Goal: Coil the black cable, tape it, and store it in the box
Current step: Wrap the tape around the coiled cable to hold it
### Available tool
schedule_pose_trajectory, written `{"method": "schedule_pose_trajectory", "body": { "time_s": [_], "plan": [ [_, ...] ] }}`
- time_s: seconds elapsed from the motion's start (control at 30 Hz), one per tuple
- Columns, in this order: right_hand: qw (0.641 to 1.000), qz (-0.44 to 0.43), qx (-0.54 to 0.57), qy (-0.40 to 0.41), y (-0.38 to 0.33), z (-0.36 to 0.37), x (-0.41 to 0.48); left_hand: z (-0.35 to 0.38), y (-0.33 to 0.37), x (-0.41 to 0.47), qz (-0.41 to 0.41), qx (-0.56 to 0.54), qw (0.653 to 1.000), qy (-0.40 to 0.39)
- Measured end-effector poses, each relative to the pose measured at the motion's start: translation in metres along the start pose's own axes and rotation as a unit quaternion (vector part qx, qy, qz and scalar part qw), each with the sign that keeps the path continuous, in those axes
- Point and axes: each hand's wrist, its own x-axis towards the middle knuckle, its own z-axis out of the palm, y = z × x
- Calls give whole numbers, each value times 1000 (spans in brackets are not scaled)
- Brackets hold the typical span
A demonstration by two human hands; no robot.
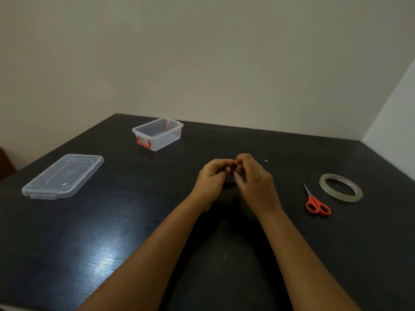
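A: Item one, thin black cable (pixel 229 184). Location?

B: Mid-desk, held above the dark wood-grain desk (pixel 89 243) between the left hand (pixel 213 180) and the right hand (pixel 253 178). Fingers (pixel 228 169) of both are clamped on it; only a few loops show under them.

A: Advice for the coiling?

B: Probably keep loops even and pinched at one spot, so they don't spring loose before taping.

A: Item two, ring of clear adhesive tape (pixel 340 187)?

B: Near the desk's right edge, red-handled scissors (pixel 315 203) just beside it, untouched.

A: Item three, clear plastic box with red latches (pixel 157 134)?

B: Far-left corner, open. Its clear flat lid (pixel 64 176) lies near the left edge.
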Motion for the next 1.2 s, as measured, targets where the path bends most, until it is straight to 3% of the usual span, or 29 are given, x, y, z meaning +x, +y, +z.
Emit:
{"method": "schedule_pose_trajectory", "body": {
  "time_s": [0.1, 0.27, 0.57, 0.87, 1.07, 1.2],
  "plan": [
    [997, -32, -59, 33, -2, 5, 0, 2, -1, 0, 25, -3, 1000, 17],
    [990, 8, -122, 73, 4, 7, 1, 3, -3, 0, 50, 52, 997, 13],
    [1000, -3, -10, 5, 13, 2, -2, 1, -3, -1, 48, 61, 997, 4],
    [997, -45, -11, -55, 0, 0, 2, -4, -9, 3, -18, 71, 997, 23],
    [997, 12, -20, -75, 5, -6, 0, -3, -9, 4, 93, 258, 961, 27],
    [994, 29, 12, -104, 8, -8, -1, -4, -10, 5, 80, 269, 960, 14]
  ]
}}
